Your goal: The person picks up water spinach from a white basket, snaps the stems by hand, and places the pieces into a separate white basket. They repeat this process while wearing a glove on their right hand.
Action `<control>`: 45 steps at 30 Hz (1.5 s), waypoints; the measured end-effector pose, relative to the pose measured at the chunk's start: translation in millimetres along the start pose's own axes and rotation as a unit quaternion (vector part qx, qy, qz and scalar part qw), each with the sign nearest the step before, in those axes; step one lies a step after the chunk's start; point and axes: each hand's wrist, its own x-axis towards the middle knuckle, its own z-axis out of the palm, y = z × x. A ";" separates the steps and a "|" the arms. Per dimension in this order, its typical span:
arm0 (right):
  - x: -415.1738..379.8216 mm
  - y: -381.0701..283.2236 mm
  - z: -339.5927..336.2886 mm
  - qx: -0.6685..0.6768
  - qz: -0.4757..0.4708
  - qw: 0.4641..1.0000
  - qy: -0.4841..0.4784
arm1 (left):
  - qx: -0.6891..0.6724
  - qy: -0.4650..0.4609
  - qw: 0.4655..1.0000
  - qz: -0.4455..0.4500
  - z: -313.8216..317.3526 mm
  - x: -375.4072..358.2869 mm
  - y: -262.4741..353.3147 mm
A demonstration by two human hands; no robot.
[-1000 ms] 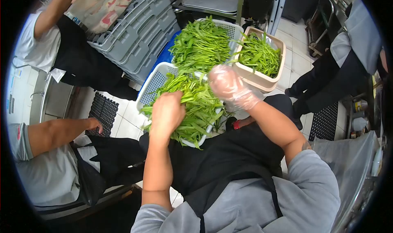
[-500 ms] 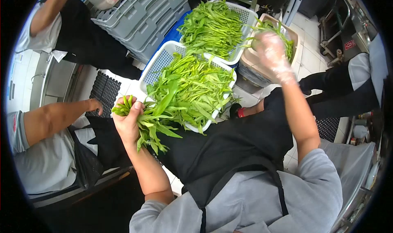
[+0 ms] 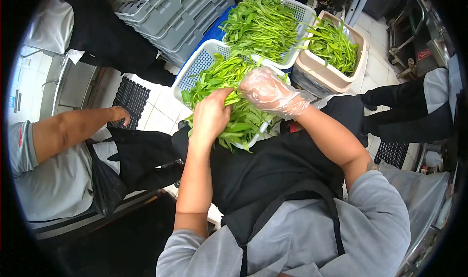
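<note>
Bare and closed round green stems, my left hand (image 3: 212,115) is over the near white basket (image 3: 191,68), which is full of leafy green vegetables (image 3: 222,71). My right hand (image 3: 273,92), in a clear plastic glove, is closed close beside it over the same basket; its fingertips and anything they hold are hidden. Behind stands a second white basket (image 3: 308,15) heaped with green stems and leaves (image 3: 263,26). To its right, a beige bin (image 3: 319,78) holds more loose greens (image 3: 335,47).
Grey stacked crates (image 3: 168,21) stand behind the baskets at the left. One co-worker's arm (image 3: 80,131) reaches in from the left; another person in a black apron (image 3: 105,31) stands at the upper left. A person's black-clad legs (image 3: 407,101) are at the right.
My left hand has moved right, over the near basket, with its greens. My right hand has come down and left from the beige bin to meet it. The upper-left person's arm has left view.
</note>
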 end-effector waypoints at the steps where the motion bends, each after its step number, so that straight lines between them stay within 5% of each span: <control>1: -2.0 4.7 -3.5 0.053 0.009 0.999 0.008 | 0.014 -0.029 0.999 -0.024 4.9 7.2 -0.6; 3: -2.3 13.5 -16.6 0.156 0.026 0.987 0.027 | 0.011 -0.068 0.996 -0.054 7.3 17.5 0.9; 8: -2.5 35.7 -36.5 0.143 0.032 0.986 -0.077 | -0.026 -0.117 0.992 -0.050 -2.1 30.5 -3.5; 11: 0.4 7.8 -55.2 0.166 0.051 0.985 0.004 | -0.035 -0.131 0.990 -0.032 -4.7 38.2 -4.9; 14: -1.9 10.0 -37.7 0.138 0.047 0.989 -0.037 | -0.064 -0.149 0.986 -0.039 -4.8 46.5 -1.8; 18: -8.2 21.1 -18.2 0.112 -0.034 0.993 0.035 | -0.092 -0.137 0.986 -0.036 3.3 49.3 3.2; 21: -5.6 19.0 -12.3 0.278 0.081 0.957 0.038 | -0.133 -0.124 0.982 -0.048 8.8 50.0 -1.6; 25: -3.8 6.2 -17.3 0.120 0.128 0.982 0.073 | -0.278 -0.083 0.947 -0.141 4.6 34.9 -34.8; 27: -32.5 15.5 24.8 0.363 0.157 0.917 0.045 | -0.408 -0.019 0.895 -0.181 -9.4 17.7 -37.1; 29: -42.4 11.0 35.9 0.088 0.071 0.992 -0.051 | -0.486 0.007 0.850 -0.201 -21.4 -2.6 -59.0; 31: -46.3 6.6 47.4 0.025 0.071 0.995 -0.068 | -0.538 0.062 0.822 -0.175 -35.7 -18.9 -61.6; 36: -47.8 24.1 48.0 0.032 0.012 0.999 0.018 | -0.470 0.135 0.865 -0.115 -72.8 -44.2 -54.1; 39: -37.6 29.4 36.7 0.077 0.032 0.996 -0.011 | -0.368 0.088 0.910 -0.171 -86.3 -34.7 -21.7; 43: -23.8 26.9 21.1 0.319 0.145 0.936 -0.019 | -0.054 -0.072 0.994 -0.066 -77.7 -14.9 11.4; 45: -16.9 23.0 2.2 0.184 0.100 0.977 -0.034 | -0.003 -0.138 0.990 -0.028 -63.3 -5.7 29.4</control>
